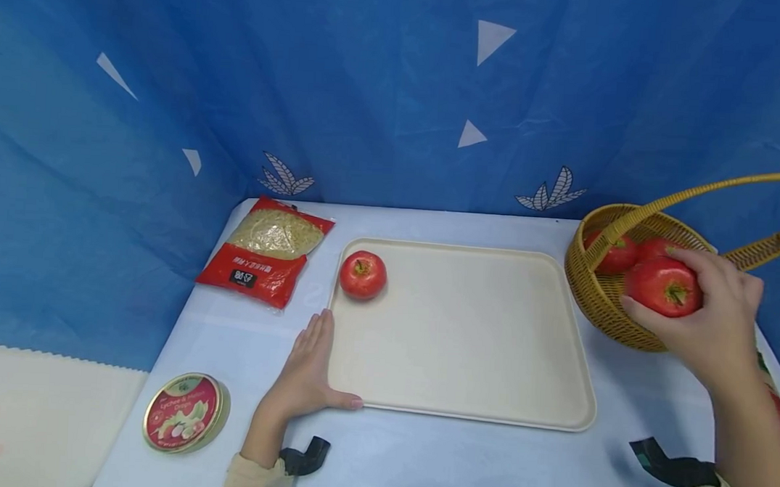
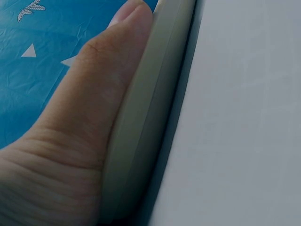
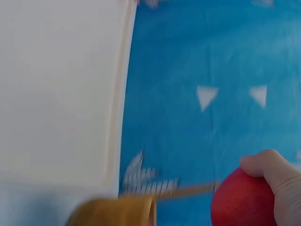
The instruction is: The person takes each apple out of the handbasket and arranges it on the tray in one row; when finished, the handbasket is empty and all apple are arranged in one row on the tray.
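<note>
A red apple (image 1: 664,287) is gripped by my right hand (image 1: 720,309), over the front rim of a wicker basket (image 1: 587,288). Thumb and fingers wrap the apple's sides; the right wrist view shows it too, at lower right. Inside the basket, two more red apples (image 1: 618,255) show, one partly covered by the held apple. My left hand (image 1: 306,370) rests along the near left corner of a cream tray (image 1: 464,334), its fingers straight against the left edge and its thumb along the front edge. One apple (image 1: 362,275) sits in the tray's far left corner.
A red bag of pale dry food (image 1: 265,249) lies left of the tray. Nearer the front left is a round candy tin (image 1: 183,412). The basket's tall handle (image 1: 706,188) arches out to the right. Behind the table hangs a blue curtain (image 1: 382,112).
</note>
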A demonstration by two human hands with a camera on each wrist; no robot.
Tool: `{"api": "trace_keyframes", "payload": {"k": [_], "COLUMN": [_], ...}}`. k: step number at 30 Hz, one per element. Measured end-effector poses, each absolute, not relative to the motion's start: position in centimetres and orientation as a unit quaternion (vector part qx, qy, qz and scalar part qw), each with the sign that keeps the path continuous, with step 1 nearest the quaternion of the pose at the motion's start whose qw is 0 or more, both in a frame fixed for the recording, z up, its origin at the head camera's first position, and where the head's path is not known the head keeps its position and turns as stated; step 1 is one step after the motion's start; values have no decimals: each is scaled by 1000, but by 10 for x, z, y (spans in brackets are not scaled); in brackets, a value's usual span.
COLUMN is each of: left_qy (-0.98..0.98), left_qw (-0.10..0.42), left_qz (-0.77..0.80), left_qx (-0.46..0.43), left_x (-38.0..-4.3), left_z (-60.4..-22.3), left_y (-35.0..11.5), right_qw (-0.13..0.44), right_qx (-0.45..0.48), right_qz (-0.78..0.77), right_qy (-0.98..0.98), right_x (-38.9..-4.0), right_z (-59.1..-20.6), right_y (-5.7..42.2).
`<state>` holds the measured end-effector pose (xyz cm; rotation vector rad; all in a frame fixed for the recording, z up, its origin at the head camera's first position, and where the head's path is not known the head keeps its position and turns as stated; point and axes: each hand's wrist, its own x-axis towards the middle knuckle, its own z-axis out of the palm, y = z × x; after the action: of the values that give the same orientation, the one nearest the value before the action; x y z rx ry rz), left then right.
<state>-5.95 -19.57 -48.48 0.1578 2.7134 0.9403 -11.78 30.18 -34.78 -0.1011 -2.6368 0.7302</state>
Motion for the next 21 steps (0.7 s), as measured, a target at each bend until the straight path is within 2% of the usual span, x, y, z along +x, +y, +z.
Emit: {"api": "trace_keyframes", "payload": {"k": [4, 10, 21], "left_qy": [935, 935, 935], "left_qw": [131, 126, 123], "left_qz": [324, 327, 327], "left_qx": [56, 57, 56], "left_x": [-59, -59, -59], "left_z": [-485, -485, -483], "left_y": [-196, -195, -195], "right_qw": [195, 142, 1], "right_qx": [38, 120, 165], "right_qz": [285, 309, 340], "right_qy": [-938, -933, -926], "right_x": [-115, -125, -165], "right_z": [-347, -364, -402], "right_y": [268, 214, 123]}}
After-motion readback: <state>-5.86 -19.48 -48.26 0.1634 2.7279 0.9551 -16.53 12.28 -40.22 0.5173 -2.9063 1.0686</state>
